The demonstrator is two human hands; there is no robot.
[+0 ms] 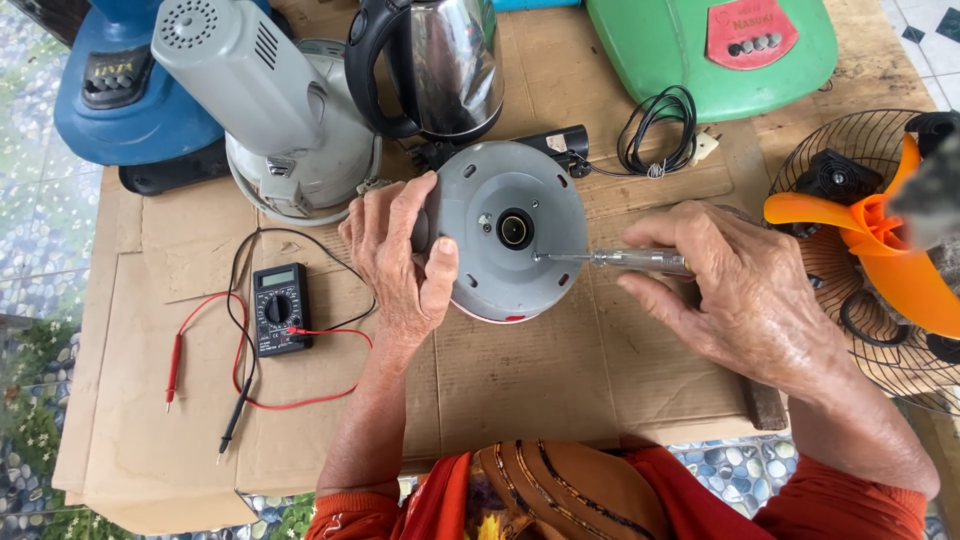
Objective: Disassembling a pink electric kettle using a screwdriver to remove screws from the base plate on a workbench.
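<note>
While two hands steady one grey base (510, 225), one screwdriver (625, 260) probes.

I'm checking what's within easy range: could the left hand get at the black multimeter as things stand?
Probably yes. The left hand grips the grey round base, but the multimeter lies just beside it on the cardboard, with only thin leads between.

1. The multimeter (279, 309), a small black upright box on the cardboard well left of the person's left hand, has a little rectangular grey-green screen at its top, above the round dial
2. The blue fan base (120, 95) at top left bears a dark, slanted rectangular label panel with pale lettering
3. The green fan base (712, 50) at the top edge bears a red, roughly trapezoid label plate holding a row of grey buttons
</note>
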